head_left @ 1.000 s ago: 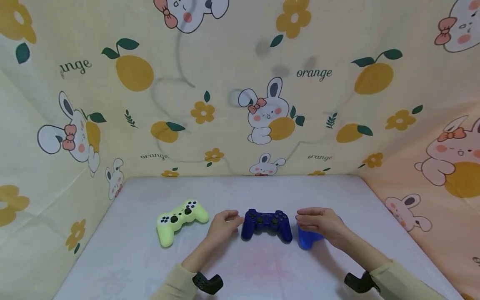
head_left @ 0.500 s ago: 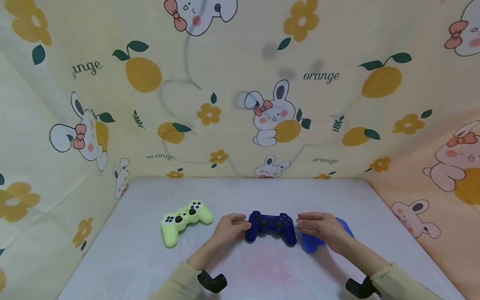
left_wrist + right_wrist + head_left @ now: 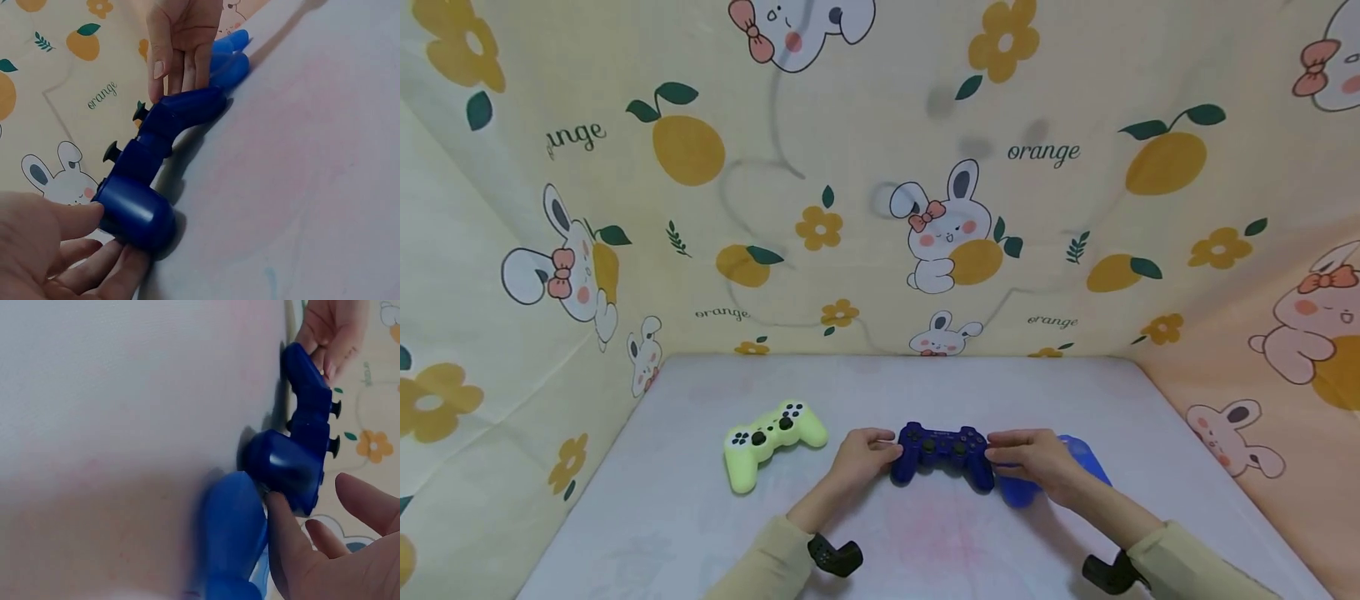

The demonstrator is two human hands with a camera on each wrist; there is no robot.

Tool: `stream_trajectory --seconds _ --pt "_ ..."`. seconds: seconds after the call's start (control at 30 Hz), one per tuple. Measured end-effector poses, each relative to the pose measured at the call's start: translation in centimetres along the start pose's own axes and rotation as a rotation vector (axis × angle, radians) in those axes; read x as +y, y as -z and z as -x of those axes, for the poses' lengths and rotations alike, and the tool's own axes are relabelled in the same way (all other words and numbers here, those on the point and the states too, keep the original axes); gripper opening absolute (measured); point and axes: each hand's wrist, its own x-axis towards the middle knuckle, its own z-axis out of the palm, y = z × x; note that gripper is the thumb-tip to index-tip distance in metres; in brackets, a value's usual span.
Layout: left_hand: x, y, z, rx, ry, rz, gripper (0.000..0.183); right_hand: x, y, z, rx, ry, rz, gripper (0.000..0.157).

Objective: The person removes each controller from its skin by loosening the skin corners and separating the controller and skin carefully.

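The dark blue controller [image 3: 943,450] lies on the white bench [image 3: 925,533], between the two hands, its grips toward the person and its two sticks [image 3: 112,152] upward. The left hand [image 3: 859,457] holds its left end in a narrow pinch, thumb [image 3: 78,220] on the upper side edge and fingers [image 3: 128,265] low against the grip. The right hand [image 3: 1037,457] is at the other end with fingers extended and loosely spread; in the right wrist view one fingertip [image 3: 277,503] meets the side of the controller, while the thumb [image 3: 365,500] stands apart from it. Under and behind that hand lies the bright blue controller [image 3: 1086,457], partly hidden, just beside the dark blue one; whether the two touch I cannot tell. The green controller [image 3: 772,432] lies tilted to the left, near the left hand but apart from it. Both arms have pale sleeves [image 3: 767,554] and black wrist mounts [image 3: 835,557]. Cream cloth [image 3: 865,108] printed with rabbits [image 3: 929,273] and oranges [image 3: 688,150] surrounds the bench on three sides.
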Motion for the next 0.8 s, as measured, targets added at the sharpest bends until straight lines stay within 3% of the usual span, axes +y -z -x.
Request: stream_trajectory --seconds 0.2,0.5,0.8 --pt "-0.5 -0.3 -0.1 0.003 -0.029 -0.047 0.027 1.1 -0.3 -0.4 0.034 0.000 0.031 0.048" --pt "-0.6 -0.1 0.3 0.006 -0.042 0.030 0.034 1.5 -0.7 -0.9 0.071 -0.013 0.050 0.045" --pt "0.0 0.3 1.2 -0.029 -0.064 0.044 0.036 0.4 -0.2 -0.8 -0.010 0.006 0.072 0.044"
